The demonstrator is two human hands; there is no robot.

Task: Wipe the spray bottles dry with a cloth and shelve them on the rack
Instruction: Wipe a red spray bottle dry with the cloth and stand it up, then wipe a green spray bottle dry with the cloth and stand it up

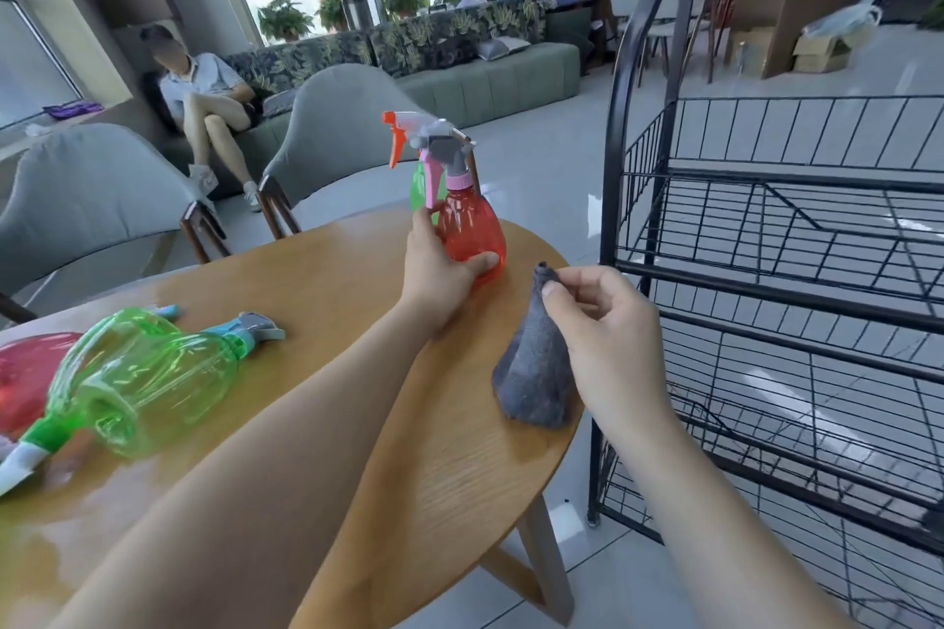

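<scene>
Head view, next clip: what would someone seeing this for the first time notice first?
Most likely the upright red spray bottle near the table's far edge, gripped by the left hand. Just right of it, the right hand pinches a grey cloth up into a cone. A black wire rack fills the right side, and green bottles lie on their sides at lower left.

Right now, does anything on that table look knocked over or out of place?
Yes. Two green spray bottles lie on their sides at the left of the wooden table, with a red one beside them, while the red bottle in the left hand stands upright. The table's surface there shines as if wet.
</scene>
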